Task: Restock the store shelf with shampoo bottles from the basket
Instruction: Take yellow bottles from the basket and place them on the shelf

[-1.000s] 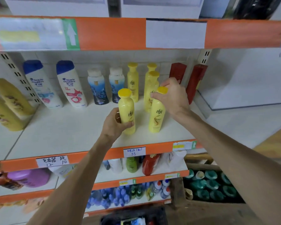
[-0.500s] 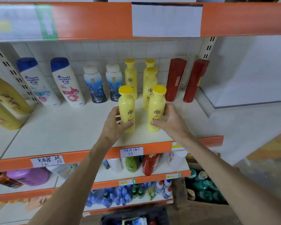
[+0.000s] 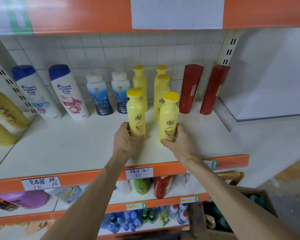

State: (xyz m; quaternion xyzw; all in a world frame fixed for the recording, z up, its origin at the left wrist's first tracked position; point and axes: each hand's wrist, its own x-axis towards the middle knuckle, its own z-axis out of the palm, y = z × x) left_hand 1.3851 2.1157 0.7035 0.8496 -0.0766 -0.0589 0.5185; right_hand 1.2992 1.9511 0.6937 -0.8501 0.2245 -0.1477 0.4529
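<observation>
Head view: 2 yellow shampoo bottles are held upright on the white shelf, side by side, apart. Left hand is wrapped around the left bottle base; right hand is wrapped around the right bottle base. 3 more yellow bottles are seen behind. Basket at lower right, contents blurred, possibly green caps.

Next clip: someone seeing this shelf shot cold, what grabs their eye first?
Two bare hands at centre frame, the left hand and right hand, each with a grip low on an upright yellow shampoo bottle, the left front bottle and right front bottle, near the front of the white shelf. Behind stand three more yellow bottles, flanked by two red bottles at right and blue-capped Head & Shoulders bottles at left.
</observation>
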